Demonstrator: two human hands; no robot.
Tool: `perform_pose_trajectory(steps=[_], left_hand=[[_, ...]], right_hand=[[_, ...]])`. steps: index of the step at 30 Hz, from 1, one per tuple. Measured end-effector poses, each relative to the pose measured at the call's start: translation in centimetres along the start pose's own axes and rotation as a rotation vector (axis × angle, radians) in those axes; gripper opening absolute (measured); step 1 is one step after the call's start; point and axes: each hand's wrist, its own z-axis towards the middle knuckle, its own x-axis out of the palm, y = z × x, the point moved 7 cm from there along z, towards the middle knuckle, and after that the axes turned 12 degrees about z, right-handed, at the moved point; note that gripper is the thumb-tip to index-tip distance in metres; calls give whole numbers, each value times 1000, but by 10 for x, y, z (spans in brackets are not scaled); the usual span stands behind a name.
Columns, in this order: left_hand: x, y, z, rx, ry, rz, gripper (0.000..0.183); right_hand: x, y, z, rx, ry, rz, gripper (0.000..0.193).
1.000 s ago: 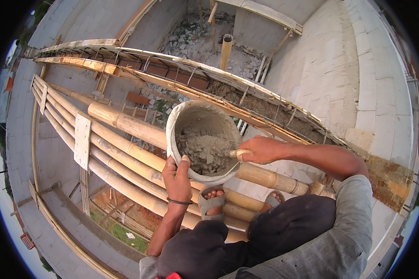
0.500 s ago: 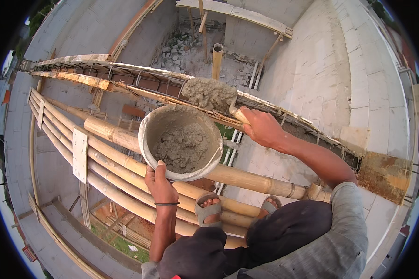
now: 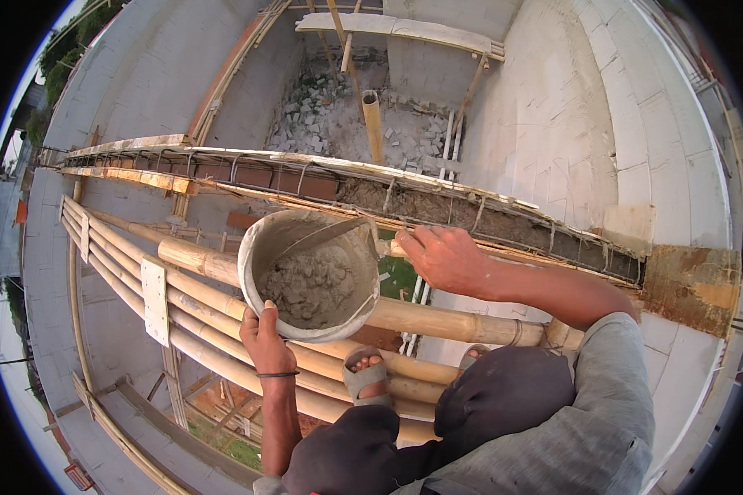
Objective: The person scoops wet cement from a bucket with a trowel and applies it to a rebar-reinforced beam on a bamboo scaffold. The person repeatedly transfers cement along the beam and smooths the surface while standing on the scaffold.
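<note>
My left hand (image 3: 268, 340) is closed on the near rim of a pale bucket (image 3: 335, 331), tilted so its mouth shows. Grey wet mortar (image 3: 309, 285) lies in the bottom. My right hand (image 3: 450, 260) is wrapped round the wooden handle of a trowel (image 3: 328, 234), whose blade reaches over the rim into the bucket. Beyond the bucket runs a narrow board formwork (image 3: 297, 196) with steel reinforcement bars in it. Mortar (image 3: 462, 216) fills its right stretch; bars and reddish-brown surface show in the left stretch.
Under my sandalled feet lie several bamboo poles (image 3: 437, 367), with gaps to the ground far below. A small board (image 3: 154, 301) crosses the poles at left. Past the formwork, an upright bamboo pole (image 3: 372, 124) rises from a rubble-strewn floor (image 3: 322, 115). Block walls (image 3: 565, 124) stand around.
The trowel has moved from the formwork back into the bucket. The mortar heap that stood on the formwork's edge no longer shows there. The bucket sits slightly lower and further left.
</note>
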Motion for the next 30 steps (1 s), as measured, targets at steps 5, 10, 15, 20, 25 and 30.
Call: perform_pose_trajectory(steps=[5, 10, 15, 20, 25, 30], left_hand=[[27, -43, -7, 152, 121, 251, 18], [43, -41, 5, 64, 207, 91, 12], [40, -12, 25, -92, 327, 183, 14], [30, -10, 41, -161, 348, 29, 19], [11, -17, 63, -213, 368, -8, 20], [-11, -13, 100, -205, 357, -109, 24]], right_hand=[[45, 7, 9, 170, 384, 140, 36], [59, -7, -18, 408, 594, 667, 31], [73, -8, -51, 836, 735, 1174, 29], [49, -6, -42, 886, 634, 1243, 27], [3, -25, -32, 763, 271, 1007, 28], [10, -42, -19, 437, -160, 126, 42]])
